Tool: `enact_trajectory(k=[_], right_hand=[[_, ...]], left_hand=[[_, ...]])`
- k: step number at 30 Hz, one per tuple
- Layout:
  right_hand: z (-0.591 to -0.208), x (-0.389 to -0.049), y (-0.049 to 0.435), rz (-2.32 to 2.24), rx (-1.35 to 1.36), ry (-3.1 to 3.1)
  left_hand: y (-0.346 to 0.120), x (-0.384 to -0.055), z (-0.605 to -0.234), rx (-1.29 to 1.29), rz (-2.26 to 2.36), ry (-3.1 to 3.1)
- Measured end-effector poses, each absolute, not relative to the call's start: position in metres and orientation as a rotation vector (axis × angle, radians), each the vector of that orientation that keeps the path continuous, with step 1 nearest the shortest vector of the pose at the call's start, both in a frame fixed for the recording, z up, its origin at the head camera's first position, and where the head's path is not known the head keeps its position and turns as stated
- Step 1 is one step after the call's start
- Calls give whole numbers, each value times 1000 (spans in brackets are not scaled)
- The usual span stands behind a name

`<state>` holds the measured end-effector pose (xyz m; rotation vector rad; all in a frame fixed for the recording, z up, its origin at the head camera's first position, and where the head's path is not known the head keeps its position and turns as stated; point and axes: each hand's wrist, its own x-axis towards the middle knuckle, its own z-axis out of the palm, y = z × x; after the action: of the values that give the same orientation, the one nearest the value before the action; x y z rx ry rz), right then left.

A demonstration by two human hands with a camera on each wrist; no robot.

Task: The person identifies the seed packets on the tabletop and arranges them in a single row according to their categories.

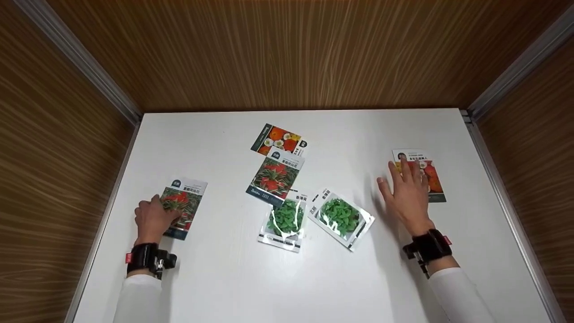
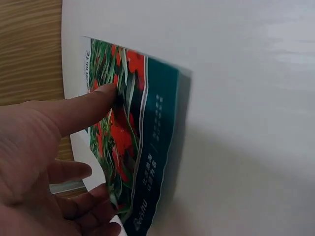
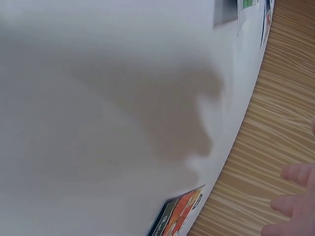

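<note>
Red-flower packet [image 1: 192, 204], at the left of the frame on the white counter [image 1: 341, 287], is pinched by the left hand [image 1: 152, 219]: in the left wrist view, the thumb presses its printed face and the other fingers bend in at its edge. It should weigh next to nothing. Its edges bow, so it is probably pliant, and the gloss may let it slide; a long side, thumb above and fingers beneath, seems the best hold, as a hard squeeze could crease it. The left forearm rises from the lower left, palm turned inward.

Near the middle, one green-leaf packet [image 1: 286, 220] and another [image 1: 341, 217] lie flat under strong glare, likely slicker. At the right, the right hand [image 1: 409, 199] spreads its fingers over an orange-flower packet [image 1: 435, 185], gripping nothing, its forearm slanting in from the lower right.

Farther up, the central red-flower packet [image 1: 275, 176] overlaps one green-leaf packet and the far orange-flower packet [image 1: 279, 139]; lifting there could drag a neighbour along.
</note>
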<state>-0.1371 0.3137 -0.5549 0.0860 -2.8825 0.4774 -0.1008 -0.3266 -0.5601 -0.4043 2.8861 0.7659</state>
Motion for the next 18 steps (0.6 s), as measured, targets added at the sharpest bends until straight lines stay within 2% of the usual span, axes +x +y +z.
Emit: enact_trajectory(k=[12, 18], right_hand=[[-555, -133, 317, 505, 72, -2852], [-556, -133, 314, 498, 84, -2826]], left_hand=[[-324, -104, -561, -661, 1370, 2568], [-313, -106, -558, -663, 1619, 2430]])
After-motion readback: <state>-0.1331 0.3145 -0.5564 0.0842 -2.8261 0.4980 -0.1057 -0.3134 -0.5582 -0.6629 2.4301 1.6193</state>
